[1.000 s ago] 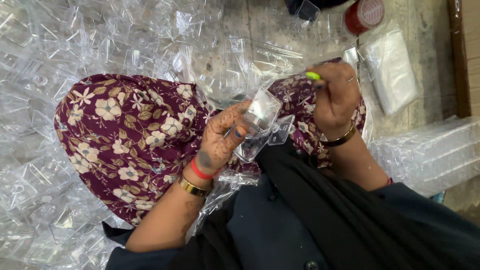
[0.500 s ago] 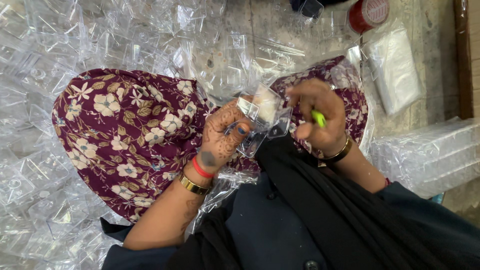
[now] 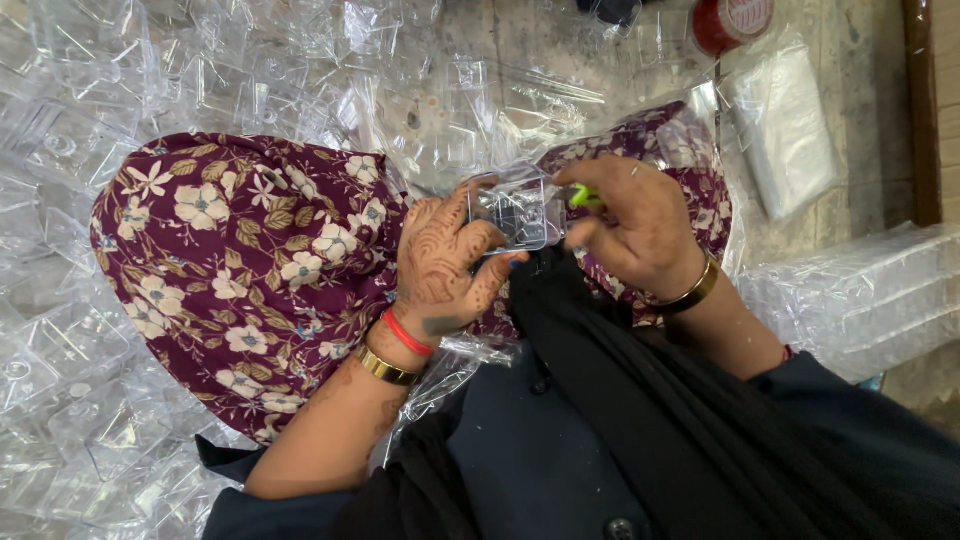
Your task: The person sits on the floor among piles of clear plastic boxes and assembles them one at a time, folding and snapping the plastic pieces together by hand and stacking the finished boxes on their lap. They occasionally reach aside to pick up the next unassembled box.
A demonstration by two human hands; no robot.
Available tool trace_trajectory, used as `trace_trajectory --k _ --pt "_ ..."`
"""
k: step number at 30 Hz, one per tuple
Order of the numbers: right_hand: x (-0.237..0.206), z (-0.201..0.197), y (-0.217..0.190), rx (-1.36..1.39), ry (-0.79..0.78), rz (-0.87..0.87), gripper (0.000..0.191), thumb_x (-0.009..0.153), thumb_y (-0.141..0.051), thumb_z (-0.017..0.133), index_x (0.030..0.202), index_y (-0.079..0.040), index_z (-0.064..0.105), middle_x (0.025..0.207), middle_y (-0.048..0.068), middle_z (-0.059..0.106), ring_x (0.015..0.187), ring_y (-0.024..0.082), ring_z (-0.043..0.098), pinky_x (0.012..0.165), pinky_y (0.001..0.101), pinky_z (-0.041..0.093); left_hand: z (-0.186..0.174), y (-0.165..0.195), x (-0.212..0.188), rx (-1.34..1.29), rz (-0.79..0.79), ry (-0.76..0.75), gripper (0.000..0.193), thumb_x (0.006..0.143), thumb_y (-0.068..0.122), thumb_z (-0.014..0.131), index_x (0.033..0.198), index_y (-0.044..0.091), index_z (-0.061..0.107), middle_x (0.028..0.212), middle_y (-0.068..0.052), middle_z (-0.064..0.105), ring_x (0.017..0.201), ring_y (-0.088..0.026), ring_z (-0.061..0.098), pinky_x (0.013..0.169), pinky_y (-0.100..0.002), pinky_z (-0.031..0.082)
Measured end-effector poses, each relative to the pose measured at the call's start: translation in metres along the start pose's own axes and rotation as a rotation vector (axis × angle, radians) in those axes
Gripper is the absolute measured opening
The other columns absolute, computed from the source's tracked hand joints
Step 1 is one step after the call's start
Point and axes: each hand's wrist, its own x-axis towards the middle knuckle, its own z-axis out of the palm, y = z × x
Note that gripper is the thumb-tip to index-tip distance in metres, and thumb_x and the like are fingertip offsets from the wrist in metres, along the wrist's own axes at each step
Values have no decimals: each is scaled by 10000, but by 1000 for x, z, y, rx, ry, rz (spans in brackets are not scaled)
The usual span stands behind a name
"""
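Note:
My left hand (image 3: 445, 265), patterned with henna and wearing a red and a gold bangle, grips a small clear plastic box (image 3: 520, 212) over my lap. My right hand (image 3: 635, 225), with a gold bangle at the wrist, pinches a small bright green piece (image 3: 585, 196) against the box's right edge. Both hands meet at the box, above the maroon floral cloth (image 3: 250, 260) that covers my knees. My fingers hide part of the box.
Heaps of clear plastic boxes (image 3: 180, 80) lie across the floor at left and top. A stack of clear trays (image 3: 860, 300) sits at right. A white packet (image 3: 785, 125) and a red-lidded jar (image 3: 730, 22) lie at top right.
My right hand came down from the upper right with the green piece and now meets the box. My left hand turned the box and brought it closer to me.

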Motion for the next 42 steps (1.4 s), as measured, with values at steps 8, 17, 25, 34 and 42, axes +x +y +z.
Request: trace_trajectory --k 8,17,25,34,42 --pt "-1 19 26 -303 63 -133 854 815 -818 651 1074 -5 649 894 104 664 736 269 652 671 376 526 6 -2 -4 40 21 -50 236 866 295 782 880 86 673 1346 -169 613 1047 -371 603 952 -474 438" --pt "-10 33 45 -311 -6 -105 729 873 -803 584 832 -75 556 679 64 541 627 279 595 575 394 462 10 -7 -5 127 21 -37 278 907 310 766 862 63 647 1313 -193 632 1022 -373 610 908 -480 437" --pt "-20 24 52 -96 -31 -61 633 882 -729 663 771 -115 557 681 36 517 615 227 555 543 358 414 9 0 -1 37 41 -44 290 961 366 712 919 90 634 1281 -146 637 1074 -369 627 939 -479 447" --pt "-12 -9 64 530 -619 202 970 611 -1015 500 942 -106 559 747 -58 529 683 73 527 580 269 404 17 -9 4 -711 119 -378 429 1098 488 531 1002 87 646 1251 -91 707 1119 -293 692 1017 -430 482" --pt "-13 6 69 656 -734 152 885 631 -976 556 835 -117 494 729 -53 446 682 84 441 583 274 367 17 -14 7 -744 102 -403 433 1063 488 560 959 77 649 1210 -95 722 1043 -276 698 976 -425 494"
